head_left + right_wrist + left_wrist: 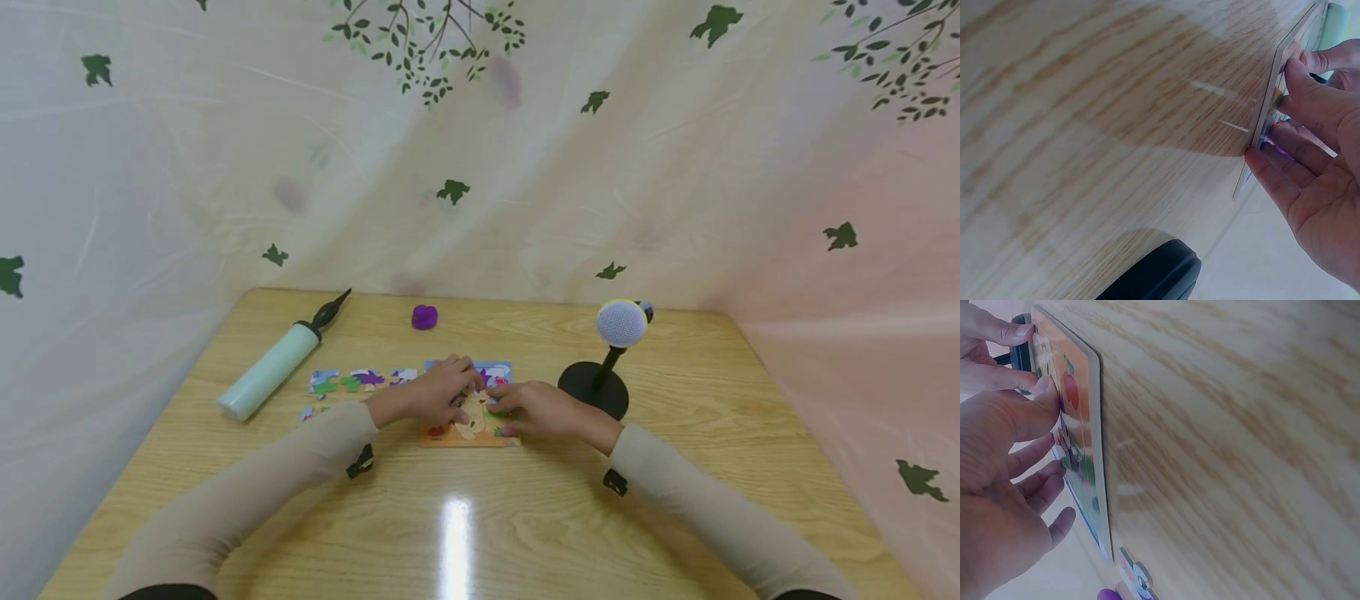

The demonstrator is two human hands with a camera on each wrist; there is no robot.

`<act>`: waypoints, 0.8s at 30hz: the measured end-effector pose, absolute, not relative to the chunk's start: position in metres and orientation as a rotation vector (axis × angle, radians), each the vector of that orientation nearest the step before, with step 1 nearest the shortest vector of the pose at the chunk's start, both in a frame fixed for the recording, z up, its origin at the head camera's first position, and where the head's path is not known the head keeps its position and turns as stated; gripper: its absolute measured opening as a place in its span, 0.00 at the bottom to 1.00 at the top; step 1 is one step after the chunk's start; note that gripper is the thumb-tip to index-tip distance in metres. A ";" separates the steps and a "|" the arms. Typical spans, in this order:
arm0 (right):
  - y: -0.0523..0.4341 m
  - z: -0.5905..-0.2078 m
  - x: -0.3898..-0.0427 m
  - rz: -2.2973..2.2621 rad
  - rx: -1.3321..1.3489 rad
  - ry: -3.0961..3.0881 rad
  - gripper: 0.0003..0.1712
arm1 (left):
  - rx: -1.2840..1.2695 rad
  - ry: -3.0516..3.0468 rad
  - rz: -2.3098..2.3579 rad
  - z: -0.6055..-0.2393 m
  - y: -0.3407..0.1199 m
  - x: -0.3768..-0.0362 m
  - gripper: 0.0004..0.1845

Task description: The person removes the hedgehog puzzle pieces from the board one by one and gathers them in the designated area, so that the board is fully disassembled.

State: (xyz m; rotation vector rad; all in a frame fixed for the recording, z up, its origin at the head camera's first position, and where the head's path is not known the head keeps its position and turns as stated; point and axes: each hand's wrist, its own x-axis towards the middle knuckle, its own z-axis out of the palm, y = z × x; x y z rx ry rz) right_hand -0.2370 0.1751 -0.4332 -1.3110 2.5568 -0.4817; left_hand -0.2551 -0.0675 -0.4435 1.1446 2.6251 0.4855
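Puzzle board (468,427) lies flat mid-tabletop (480,517), both hands on it: left hand (438,392) and right hand (543,410) press pieces with straight, relaxed fingers (1035,381), gripping nothing. Loose puzzle pieces (360,380) just left of board; pump (273,367) far left, purple lump (423,317) behind, microphone stand (600,383) right.

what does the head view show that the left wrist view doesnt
Only the head view shows the mint green pump, the black stand with its round mesh head, the loose puzzle pieces in a row on the table, and both sleeves.

Only the left wrist view shows the puzzle board's thin edge up close, with the left hand's fingers resting on it.

Both show the left hand, the right hand, the board and the wooden tabletop.
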 end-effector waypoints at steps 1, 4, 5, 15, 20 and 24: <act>0.175 -0.433 -0.237 -0.483 -1.314 2.557 0.24 | 1.142 2.628 0.487 -0.444 -0.067 -0.255 0.26; 0.174 -0.432 -0.237 -0.482 -1.317 2.560 0.23 | 1.134 2.643 0.489 -0.444 -0.067 -0.255 0.26; 0.174 -0.432 -0.237 -0.479 -1.318 2.561 0.23 | 1.133 2.648 0.494 -0.444 -0.067 -0.255 0.27; 0.175 -0.434 -0.238 -0.475 -1.333 2.565 0.22 | 1.106 2.703 0.575 -0.442 -0.064 -0.248 0.27; 0.175 -0.432 -0.237 -0.498 -1.324 2.554 0.22 | 1.113 2.754 0.514 -0.437 -0.060 -0.243 0.27; 0.175 -0.432 -0.236 -0.497 -1.324 2.549 0.23 | 1.154 2.811 0.408 -0.433 -0.059 -0.240 0.26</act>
